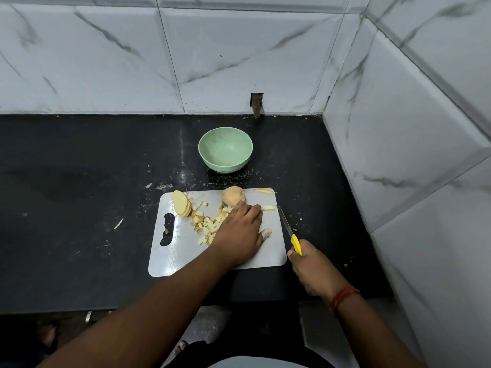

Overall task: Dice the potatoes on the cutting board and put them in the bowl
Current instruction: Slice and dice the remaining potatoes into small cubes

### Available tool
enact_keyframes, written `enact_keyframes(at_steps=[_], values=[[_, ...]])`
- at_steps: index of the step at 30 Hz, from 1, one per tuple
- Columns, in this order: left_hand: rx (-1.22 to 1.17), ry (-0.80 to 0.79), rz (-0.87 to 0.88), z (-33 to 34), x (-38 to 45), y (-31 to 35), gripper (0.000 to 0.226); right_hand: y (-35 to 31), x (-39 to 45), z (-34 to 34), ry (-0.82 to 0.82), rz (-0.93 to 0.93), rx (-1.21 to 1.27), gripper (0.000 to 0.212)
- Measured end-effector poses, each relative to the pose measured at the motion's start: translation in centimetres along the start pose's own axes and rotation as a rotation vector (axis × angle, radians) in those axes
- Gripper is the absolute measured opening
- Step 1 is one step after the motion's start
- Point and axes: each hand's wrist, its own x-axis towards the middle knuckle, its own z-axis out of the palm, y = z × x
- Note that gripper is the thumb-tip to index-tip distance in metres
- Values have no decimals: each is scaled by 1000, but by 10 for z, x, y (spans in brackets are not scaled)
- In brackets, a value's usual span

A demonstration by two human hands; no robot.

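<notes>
Pale yellow diced potato pieces (pixel 206 224), many with a strip of brown skin on one edge, lie in a loose heap near the middle of the grey cutting board (pixel 183 251). At the board's far left corner a fan of potato slices (pixel 181 203) leans together, cut faces pale and rims tan. A whole potato (pixel 233 196) with its skin on sits at the far edge, and two thin strips lie apart from the heap: one (pixel 263 191) at the far right corner, one (pixel 267 207) just beyond the fingertips. The left hand (pixel 240 233) lies palm down over the right side of the heap, fingers stretched forward and relaxed, their tips touching the whole potato and gripping nothing. The right hand (pixel 309 266) is curled round the yellow handle of a knife (pixel 288 229); its long axis runs from the hand away and slightly left, the blade lying along the board's right edge with the tip pointing to the far side. The board is a rounded rectangle with its long side left to right and a dark handle slot at the left end. Beyond it, well apart, stands a light green bowl (pixel 225 166), upright with nothing visible in it. Everything rests on a black stone counter (pixel 79 208) flecked with white scraps, set in a corner of white, grey-veined marble wall tiles (pixel 106 54). A red thread (pixel 342 297) circles the right wrist.
</notes>
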Motion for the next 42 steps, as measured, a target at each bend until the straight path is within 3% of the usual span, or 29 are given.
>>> enact_keyframes(at_steps=[11, 24, 31, 38, 42], values=[[15, 3, -33, 2, -9, 3, 72, -27, 11, 8, 34, 30, -319, 17], [27, 30, -23, 3, -3, 2, 61, -28, 18, 13, 21, 40, -360, 19], [0, 104, -40, 14, -13, 5, 69, -28, 19, 12, 29, 38, -380, 22], [-85, 13, -41, 19, -8, 0, 76, -31, 24, 17, 6, 71, -415, 24], [-73, 60, -37, 22, -7, 0, 73, -35, 27, 17, -3, 79, -425, 26]])
